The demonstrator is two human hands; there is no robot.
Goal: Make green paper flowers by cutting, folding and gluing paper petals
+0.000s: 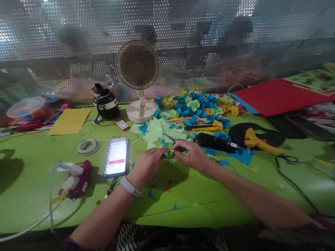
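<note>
My left hand (149,164), with a white band at the wrist, is closed on a small light green paper piece (169,153). Opposite it, my right hand (192,155) pinches the same paper between thumb and forefinger. A thin dark stick-like thing (169,137) shows just beyond my right fingertips; whether I hold it cannot be made out. Right behind my hands lies a heap of light green paper cut-outs (156,129). Farther back is a pile of folded blue, green and yellow paper flowers (194,103). Fingers hide part of the paper piece.
A phone (116,156) and a tape roll (88,147) lie left, near a purple power strip (84,183). Behind stand a fan (137,64) and a black jar-like container (105,103). To the right are a black stapler-like object (215,142), a yellow glue gun (258,141) and red sheets (287,94).
</note>
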